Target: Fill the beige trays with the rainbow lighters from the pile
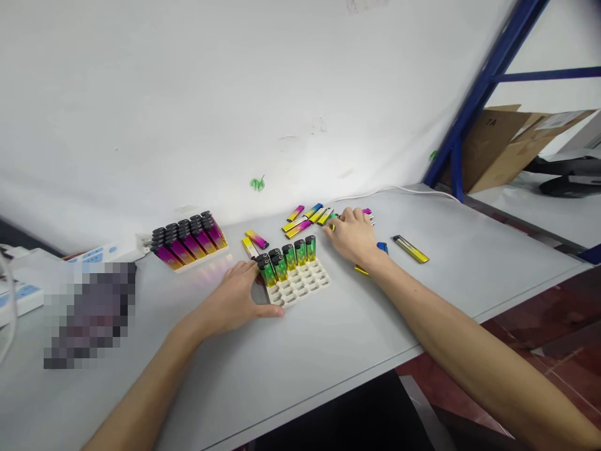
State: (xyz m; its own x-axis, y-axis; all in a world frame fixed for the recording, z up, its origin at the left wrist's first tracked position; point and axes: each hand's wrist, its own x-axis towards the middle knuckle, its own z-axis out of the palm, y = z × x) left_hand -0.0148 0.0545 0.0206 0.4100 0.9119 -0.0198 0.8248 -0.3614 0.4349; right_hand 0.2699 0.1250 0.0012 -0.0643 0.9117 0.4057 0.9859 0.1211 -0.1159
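Observation:
My left hand [232, 297] grips the left corner of a white moulded tray [300, 291], with its thumb along the front edge. Several green-to-yellow lighters [290, 255] stand in the tray's back rows. My right hand [351, 237] pinches a green-yellow lighter [332, 217] among loose, multicoloured lighters [305, 219]. A blue lighter [382, 248] lies beneath my right wrist. A gold-yellow lighter [410, 249] lies to the right. Two loose lighters [256, 238] lie behind the tray. Farther left, magenta-gold lighters [190, 243] stand in dense rows.
A white cable [399, 190] runs along the back of the grey-white table [300, 369], below a white wall. Blue steel rack posts [474, 106] and cardboard boxes [502, 150] stand at right. White electrical devices and a pixelated patch sit at left.

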